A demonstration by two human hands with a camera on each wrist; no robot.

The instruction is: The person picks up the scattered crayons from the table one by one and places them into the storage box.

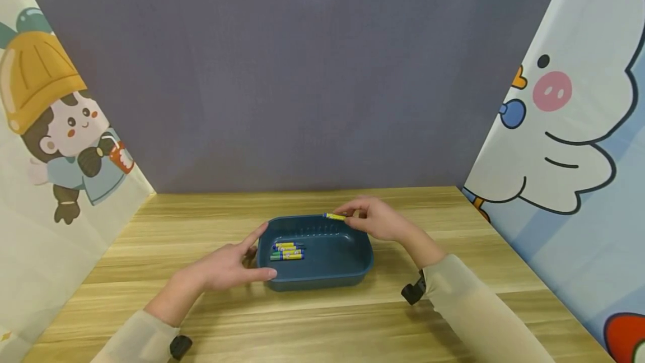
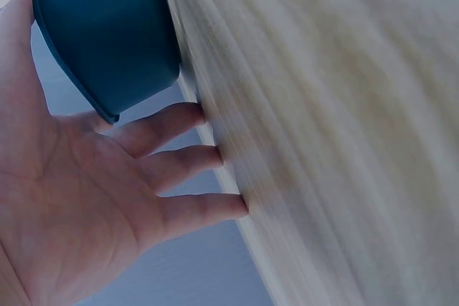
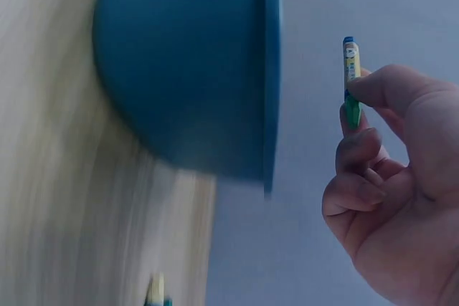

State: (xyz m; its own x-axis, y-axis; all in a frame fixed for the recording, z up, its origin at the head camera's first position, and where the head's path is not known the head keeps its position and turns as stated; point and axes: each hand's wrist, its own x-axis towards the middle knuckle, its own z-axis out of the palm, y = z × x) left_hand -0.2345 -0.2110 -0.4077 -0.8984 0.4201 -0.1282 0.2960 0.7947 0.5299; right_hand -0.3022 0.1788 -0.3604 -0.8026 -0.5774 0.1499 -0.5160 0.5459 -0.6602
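A dark blue plastic tub (image 1: 322, 284) stands on the table. Several yellow-wrapped crayons (image 1: 287, 257) lie side by side on its floor, toward the left end. With thumb and index finger spread along the rim, my left hand (image 1: 229, 265) steadies the tub's left end. In the left wrist view, the other fingers (image 2: 204, 207) of that hand reach straight down to the tabletop. Over the tub's back right rim, my right hand (image 1: 378, 218) pinches a green crayon (image 3: 352, 69) with a yellow wrapper between thumb and fingers.
The wood-grain table (image 1: 211, 329) is bounded by a grey back panel (image 1: 312, 83) and cartoon-printed side panels. A small blurred yellow-and-dark thing (image 3: 155, 292) shows on the tabletop at the bottom of the right wrist view. Both wrists carry black camera mounts (image 1: 414, 291).
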